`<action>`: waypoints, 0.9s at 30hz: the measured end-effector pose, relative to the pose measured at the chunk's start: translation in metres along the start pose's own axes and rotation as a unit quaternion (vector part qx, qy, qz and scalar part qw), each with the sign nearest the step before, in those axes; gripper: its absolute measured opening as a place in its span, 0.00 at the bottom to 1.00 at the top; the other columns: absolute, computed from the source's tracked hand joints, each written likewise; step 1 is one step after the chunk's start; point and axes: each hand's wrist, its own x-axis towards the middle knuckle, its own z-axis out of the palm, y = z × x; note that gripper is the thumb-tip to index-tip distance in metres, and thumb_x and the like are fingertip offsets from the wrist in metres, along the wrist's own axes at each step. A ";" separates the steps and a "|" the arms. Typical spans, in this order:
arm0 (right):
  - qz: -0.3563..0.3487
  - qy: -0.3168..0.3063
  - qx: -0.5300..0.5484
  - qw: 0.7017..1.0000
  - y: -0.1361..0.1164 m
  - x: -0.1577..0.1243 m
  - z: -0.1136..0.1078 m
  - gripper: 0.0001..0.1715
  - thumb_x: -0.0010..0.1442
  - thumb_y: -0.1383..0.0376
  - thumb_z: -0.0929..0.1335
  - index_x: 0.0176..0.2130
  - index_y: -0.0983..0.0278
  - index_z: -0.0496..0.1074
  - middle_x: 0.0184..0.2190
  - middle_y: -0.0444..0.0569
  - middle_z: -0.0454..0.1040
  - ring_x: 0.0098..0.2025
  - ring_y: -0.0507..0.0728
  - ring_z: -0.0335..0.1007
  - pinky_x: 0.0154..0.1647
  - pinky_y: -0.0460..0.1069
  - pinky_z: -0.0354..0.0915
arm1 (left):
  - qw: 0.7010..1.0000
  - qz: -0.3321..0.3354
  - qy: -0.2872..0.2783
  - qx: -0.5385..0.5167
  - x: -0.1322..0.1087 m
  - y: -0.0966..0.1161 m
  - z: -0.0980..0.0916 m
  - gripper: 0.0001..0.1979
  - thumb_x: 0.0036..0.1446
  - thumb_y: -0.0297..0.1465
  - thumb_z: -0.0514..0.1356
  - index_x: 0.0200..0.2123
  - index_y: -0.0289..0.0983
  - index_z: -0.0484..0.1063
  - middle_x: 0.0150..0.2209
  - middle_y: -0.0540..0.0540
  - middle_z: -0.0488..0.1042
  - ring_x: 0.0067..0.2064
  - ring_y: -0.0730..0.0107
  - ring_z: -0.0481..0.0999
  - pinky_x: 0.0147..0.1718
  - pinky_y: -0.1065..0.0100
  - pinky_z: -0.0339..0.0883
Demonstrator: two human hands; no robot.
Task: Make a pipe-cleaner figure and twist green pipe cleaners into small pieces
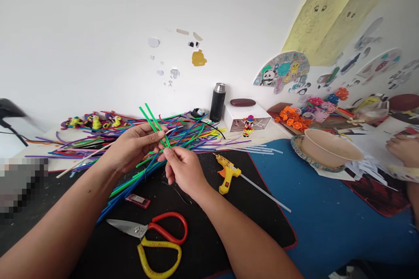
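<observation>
Two bright green pipe cleaners [151, 117] slant upward side by side between my hands. My left hand [139, 144] pinches them around their middle, thumb against fingers. Just below, my right hand [183, 168] grips their lower ends between thumb and forefinger. Behind and under my hands lies a wide heap of pipe cleaners [98, 137] in many colours. A bundle of blue and green pipe cleaners [126, 187] reaches toward me beneath my left wrist. Scissors [144, 231] with one red and one yellow handle lie on the black mat [209, 226] nearby.
A yellow glue gun [227, 172] with a long glue stick lies right of my hands. Farther back stand a black thermos [218, 102] and a white box [235, 120]. A bowl [330, 150] sits to the right, near another person's hand [404, 150]. A small pink packet [138, 200] lies near the scissors.
</observation>
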 end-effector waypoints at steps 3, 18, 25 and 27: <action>0.007 0.000 -0.008 1.000 -0.002 -0.001 0.000 0.25 0.71 0.45 0.66 0.36 0.63 0.76 0.17 0.37 0.67 0.14 0.48 0.61 0.18 0.44 0.56 | 1.000 0.004 0.004 0.010 0.000 0.001 0.000 0.19 0.44 0.37 0.81 0.34 0.32 0.82 0.25 0.47 0.79 0.24 0.72 0.75 0.22 0.73 0.71; 0.012 -0.012 0.011 1.000 0.001 0.000 0.001 0.25 0.71 0.45 0.66 0.38 0.64 0.76 0.18 0.37 0.68 0.15 0.48 0.62 0.18 0.44 0.57 | 0.999 -0.011 -0.035 0.035 -0.003 0.003 0.004 0.21 0.44 0.39 0.82 0.36 0.34 0.83 0.25 0.48 0.79 0.23 0.71 0.76 0.22 0.72 0.70; -0.001 -0.017 -0.028 0.999 0.005 0.001 -0.002 0.26 0.74 0.46 0.63 0.34 0.62 0.72 0.15 0.36 0.66 0.14 0.48 0.61 0.21 0.44 0.58 | 0.999 -0.014 -0.031 0.037 -0.004 0.003 0.006 0.21 0.43 0.39 0.82 0.36 0.35 0.83 0.25 0.48 0.79 0.23 0.70 0.75 0.22 0.72 0.68; 0.003 -0.015 -0.031 0.999 0.005 0.001 -0.002 0.27 0.74 0.45 0.63 0.33 0.61 0.72 0.15 0.36 0.65 0.15 0.48 0.62 0.22 0.44 0.59 | 0.999 -0.016 -0.023 0.036 -0.004 0.003 0.004 0.21 0.43 0.40 0.82 0.37 0.34 0.83 0.25 0.48 0.79 0.24 0.71 0.74 0.23 0.72 0.68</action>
